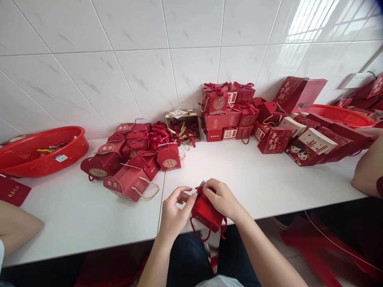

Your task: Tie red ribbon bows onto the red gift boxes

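A small red gift box (206, 213) is at the table's front edge, in front of my body. A dark red cord handle hangs from its near side, and a red ribbon (224, 228) trails down at its right. My left hand (177, 211) pinches at the box's upper left with thumb and forefinger. Bent over the top, my right hand (222, 198) has its fingers closed on the ribbon there. The fingers partly hide the ribbon where they meet.
Several red gift boxes (128, 181) lie left, beside a heap of red ribbons (158, 134) and an open carton (183, 123). Ribbon-tied boxes (218, 101) are stacked by the wall. Red bags (311, 145) stand right. A red basin (44, 153) and other people's arms (18, 227) flank the table.
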Demonstrator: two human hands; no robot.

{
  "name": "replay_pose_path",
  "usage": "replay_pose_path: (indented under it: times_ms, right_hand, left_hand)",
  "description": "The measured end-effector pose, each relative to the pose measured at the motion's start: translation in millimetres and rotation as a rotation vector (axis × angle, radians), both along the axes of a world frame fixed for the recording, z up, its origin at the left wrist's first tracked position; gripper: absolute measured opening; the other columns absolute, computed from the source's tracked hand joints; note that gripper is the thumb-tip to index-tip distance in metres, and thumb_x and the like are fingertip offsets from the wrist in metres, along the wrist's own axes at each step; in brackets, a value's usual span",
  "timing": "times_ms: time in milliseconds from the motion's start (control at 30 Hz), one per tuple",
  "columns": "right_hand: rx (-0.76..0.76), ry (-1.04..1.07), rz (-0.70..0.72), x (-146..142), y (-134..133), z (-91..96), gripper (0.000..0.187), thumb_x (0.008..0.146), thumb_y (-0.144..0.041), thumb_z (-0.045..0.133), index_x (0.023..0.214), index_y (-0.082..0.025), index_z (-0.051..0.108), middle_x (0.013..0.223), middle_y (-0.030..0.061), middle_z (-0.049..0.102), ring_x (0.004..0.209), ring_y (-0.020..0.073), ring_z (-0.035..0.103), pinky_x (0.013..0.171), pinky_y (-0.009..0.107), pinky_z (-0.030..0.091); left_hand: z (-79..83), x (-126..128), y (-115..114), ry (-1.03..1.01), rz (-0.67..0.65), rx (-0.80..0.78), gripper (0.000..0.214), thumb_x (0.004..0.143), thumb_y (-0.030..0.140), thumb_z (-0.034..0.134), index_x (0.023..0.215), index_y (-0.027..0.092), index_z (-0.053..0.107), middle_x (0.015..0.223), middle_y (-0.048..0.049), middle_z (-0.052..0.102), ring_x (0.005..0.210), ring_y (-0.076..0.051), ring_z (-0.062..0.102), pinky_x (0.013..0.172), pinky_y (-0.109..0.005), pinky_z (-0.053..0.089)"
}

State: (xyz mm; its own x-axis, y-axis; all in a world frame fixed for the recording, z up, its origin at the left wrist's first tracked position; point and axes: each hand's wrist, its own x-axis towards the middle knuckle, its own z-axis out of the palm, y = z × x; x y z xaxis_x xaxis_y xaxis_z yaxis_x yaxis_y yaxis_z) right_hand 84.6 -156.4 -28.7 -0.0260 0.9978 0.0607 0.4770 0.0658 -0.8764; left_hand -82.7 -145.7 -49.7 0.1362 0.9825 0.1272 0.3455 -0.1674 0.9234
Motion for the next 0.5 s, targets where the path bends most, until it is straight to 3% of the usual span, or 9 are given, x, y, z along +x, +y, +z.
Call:
replay_pose_path:
  times_ms: [133,267,400,500]
  right_hand:
    - [0.011,-0.013,0.055,2,0,1.8,0.019,0.080,-0.018,0.043,0.062,-0.021,0.047,0.070,-0.0008,0.057,0.067,0.0151,0.050,0.066,0.029,0.038]
    - [0.041,-0.028,0.066,2,-2,4.5,0.019,0.081,-0.017,0.043,0.064,-0.021,0.049,0.071,-0.0006,0.058,0.068,0.0150,0.051,0.068,0.029,0.039]
    - [0.128,-0.050,0.109,5,-6,6.2,0.019,0.082,-0.014,0.045,0.066,-0.020,0.053,0.074,0.0004,0.059,0.070,0.0146,0.053,0.069,0.028,0.040]
    - [0.143,-0.034,0.127,8,-8,4.9,0.018,0.082,-0.013,0.047,0.067,-0.020,0.054,0.074,0.0008,0.060,0.070,0.0143,0.054,0.067,0.028,0.041]
  left_hand:
    - [5.2,4,6,-0.087,-0.058,-0.059,0.031,0.086,0.048,0.054,0.084,0.019,0.063,0.073,-0.0015,0.063,0.071,-0.016,0.058,0.067,-0.026,0.046]
    - [10.7,8,15,-0.163,-0.145,-0.127,0.026,0.081,0.043,0.062,0.073,0.018,0.060,0.071,0.0005,0.058,0.068,-0.014,0.053,0.065,-0.024,0.043]
    - [7.9,4,20,-0.351,-0.176,-0.295,0.026,0.079,0.041,0.064,0.068,0.018,0.057,0.066,0.0013,0.055,0.065,-0.013,0.052,0.063,-0.024,0.042]
    - [3.6,1,21,-0.378,-0.162,-0.327,0.028,0.081,0.043,0.062,0.069,0.017,0.058,0.071,-0.0009,0.058,0.069,-0.014,0.055,0.065,-0.025,0.043]
